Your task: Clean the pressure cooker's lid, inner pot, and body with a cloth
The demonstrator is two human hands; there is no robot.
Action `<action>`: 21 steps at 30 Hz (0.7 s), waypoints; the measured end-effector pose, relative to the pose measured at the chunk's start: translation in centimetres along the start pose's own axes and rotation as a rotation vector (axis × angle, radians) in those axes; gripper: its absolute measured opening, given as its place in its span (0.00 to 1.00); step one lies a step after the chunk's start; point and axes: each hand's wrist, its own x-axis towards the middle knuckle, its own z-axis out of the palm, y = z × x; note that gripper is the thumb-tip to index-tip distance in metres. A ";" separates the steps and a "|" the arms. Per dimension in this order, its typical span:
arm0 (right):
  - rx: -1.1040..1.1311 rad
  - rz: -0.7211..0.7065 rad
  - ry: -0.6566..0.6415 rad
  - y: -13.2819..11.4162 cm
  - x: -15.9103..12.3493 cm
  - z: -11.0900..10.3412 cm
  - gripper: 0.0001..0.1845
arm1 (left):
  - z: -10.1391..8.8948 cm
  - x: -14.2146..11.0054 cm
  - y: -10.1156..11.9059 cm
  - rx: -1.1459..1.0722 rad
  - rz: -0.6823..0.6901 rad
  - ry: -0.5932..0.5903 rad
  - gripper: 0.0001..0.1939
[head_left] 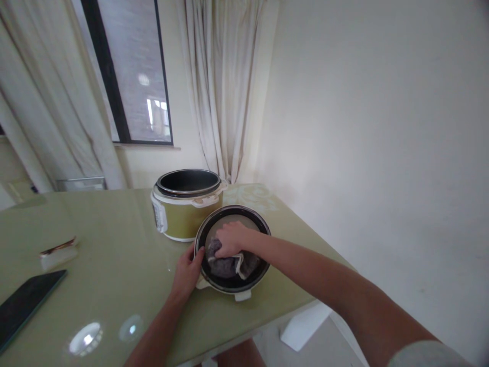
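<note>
Before a cooker (191,218) on a glossy green table (114,255) (white wall (382,127) alongside, curtains (229,92) beyond), a lid (239,216) is gripped at its rim by the left hand (189,269); inside it, a cloth (223,267) is clutched by the right hand (231,238).

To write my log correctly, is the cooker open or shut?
Open. The cooker is uncovered, its dark inside shows, and the lid is in front, edge in the left hand.

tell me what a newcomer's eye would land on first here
Probably the round lid towards the right of the table, where the right hand holds a grey cloth against its inside and the left hand grips it. Just behind stands the open green-and-white cooker.
</note>
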 end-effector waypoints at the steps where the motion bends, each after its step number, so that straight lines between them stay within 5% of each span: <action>1: 0.019 0.032 0.054 0.4 0.2 0.0 0.33 | 0.0 0.0 -0.1 0.004 0.002 0.005 0.30; 8: -0.033 0.225 0.166 2.5 0.7 -0.5 0.30 | 0.1 0.0 -0.2 0.039 -0.003 0.021 0.31; 15: -0.166 0.258 0.010 3.5 -1.2 -0.6 0.21 | 0.3 0.0 0.4 0.007 -0.024 0.030 0.28; 21: -0.257 0.141 -0.206 2.1 -2.4 -0.9 0.23 | 0.2 -0.2 0.3 0.029 -0.016 0.032 0.29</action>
